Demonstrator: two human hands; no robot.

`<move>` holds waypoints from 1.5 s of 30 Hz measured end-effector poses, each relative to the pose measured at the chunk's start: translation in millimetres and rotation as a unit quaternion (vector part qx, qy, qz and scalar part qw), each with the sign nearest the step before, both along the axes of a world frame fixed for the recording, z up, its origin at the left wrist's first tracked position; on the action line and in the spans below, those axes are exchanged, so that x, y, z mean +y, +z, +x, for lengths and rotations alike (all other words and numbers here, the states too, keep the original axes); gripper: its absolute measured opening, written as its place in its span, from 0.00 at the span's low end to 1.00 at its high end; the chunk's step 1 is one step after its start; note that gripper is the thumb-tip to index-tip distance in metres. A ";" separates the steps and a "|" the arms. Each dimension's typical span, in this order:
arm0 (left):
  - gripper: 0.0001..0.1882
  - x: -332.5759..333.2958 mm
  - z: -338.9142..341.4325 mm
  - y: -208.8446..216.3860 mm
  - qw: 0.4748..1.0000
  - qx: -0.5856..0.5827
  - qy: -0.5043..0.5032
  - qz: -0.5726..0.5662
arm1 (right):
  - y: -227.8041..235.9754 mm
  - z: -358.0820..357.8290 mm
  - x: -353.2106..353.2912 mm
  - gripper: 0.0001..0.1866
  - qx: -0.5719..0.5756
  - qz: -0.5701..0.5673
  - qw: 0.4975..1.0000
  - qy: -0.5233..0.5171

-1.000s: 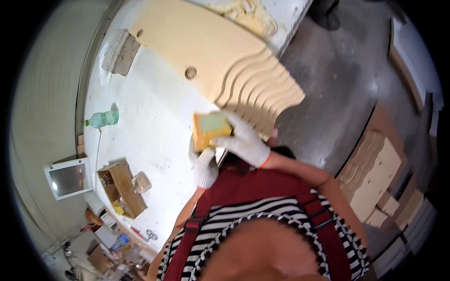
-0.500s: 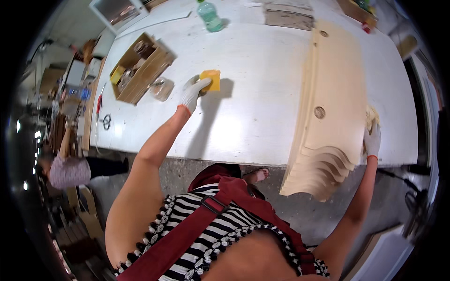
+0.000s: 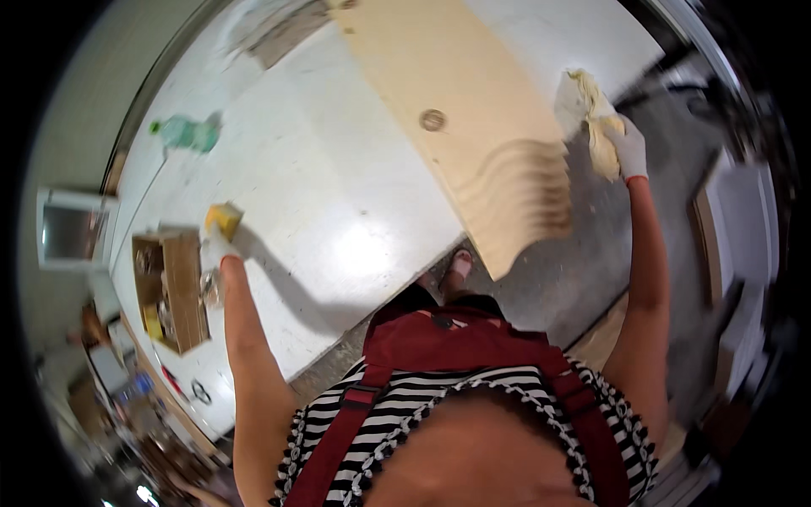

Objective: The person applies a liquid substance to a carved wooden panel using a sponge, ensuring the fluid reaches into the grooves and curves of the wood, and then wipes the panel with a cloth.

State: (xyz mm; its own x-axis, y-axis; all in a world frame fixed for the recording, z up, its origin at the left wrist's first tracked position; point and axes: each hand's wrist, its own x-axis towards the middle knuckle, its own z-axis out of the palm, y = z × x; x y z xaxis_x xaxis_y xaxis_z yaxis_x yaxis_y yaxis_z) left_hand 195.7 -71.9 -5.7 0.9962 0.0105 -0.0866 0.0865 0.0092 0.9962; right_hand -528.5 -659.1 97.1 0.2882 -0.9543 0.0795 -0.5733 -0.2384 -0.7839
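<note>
My left hand (image 3: 220,242), in a white glove with an orange cuff, is closed on a folded yellow piece of sandpaper (image 3: 224,216) over the table's left part. A glare and motion blur soften its fingers. At the right, my gloved right hand (image 3: 630,150) grips a crumpled cream rag (image 3: 601,145), which hangs past the table's edge. Between my hands lies a fanned stack of pale wooden boards (image 3: 473,93) with wavy curved ends, jutting over the near edge. A round dark knot shows on the top board. Neither hand touches the stack.
A cardboard box (image 3: 187,291) of small items and a clear plastic bag (image 3: 212,289) stand beside my left hand on the white table (image 3: 338,203). Farther off are a green bottle (image 3: 187,133) and a greyish block (image 3: 283,32). Black scissors (image 3: 200,390) lie near the left edge. White panels (image 3: 739,228) lean at right.
My view has swung to the right, so the table appears turned. My left hand with the sandpaper is now nearer the cardboard box. My right hand and the rag have moved away from the boards.
</note>
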 end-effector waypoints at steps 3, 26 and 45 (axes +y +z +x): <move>0.32 -18.5 -21.1 14.9 0.997 0.008 -0.018 0.080 | 65.2 -36.6 56.4 0.19 -0.230 0.124 0.960 -0.096; 0.22 -395.4 -316.4 145.0 0.593 -0.555 -0.567 0.137 | 42.2 162.1 211.1 0.24 0.090 -0.335 0.938 0.022; 0.22 -487.5 -345.0 182.1 0.575 -0.378 -0.714 0.126 | 75.0 85.4 200.2 0.12 -0.184 -0.184 0.955 -0.145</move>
State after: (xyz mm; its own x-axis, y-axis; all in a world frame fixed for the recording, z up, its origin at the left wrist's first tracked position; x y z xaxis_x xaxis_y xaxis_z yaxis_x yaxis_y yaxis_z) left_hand -149.3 -559.5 176.4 -0.2440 -0.9485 0.2021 -0.6318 0.3136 0.7089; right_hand -443.1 -458.9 172.1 -0.0959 -0.8774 0.4700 -0.3588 -0.4099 -0.8386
